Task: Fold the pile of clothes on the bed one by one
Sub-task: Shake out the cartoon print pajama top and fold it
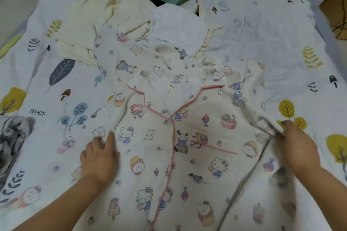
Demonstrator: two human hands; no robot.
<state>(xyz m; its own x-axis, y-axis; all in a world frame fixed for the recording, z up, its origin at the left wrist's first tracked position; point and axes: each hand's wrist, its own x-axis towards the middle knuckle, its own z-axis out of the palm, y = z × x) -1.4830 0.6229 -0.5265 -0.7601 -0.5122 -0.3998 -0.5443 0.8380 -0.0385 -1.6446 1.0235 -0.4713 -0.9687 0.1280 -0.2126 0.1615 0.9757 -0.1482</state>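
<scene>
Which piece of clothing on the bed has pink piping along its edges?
The cartoon-print pajama top spread out under both hands. The cream garment and white garment behind it are plain, with no pink trim.

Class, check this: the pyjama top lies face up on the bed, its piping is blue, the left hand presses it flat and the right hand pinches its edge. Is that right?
Not quite. The piping is pink, not blue, as the head view shows. The rest stands: the pyjama top lies face up on the bed, the left hand presses it flat and the right hand pinches its edge.
</scene>
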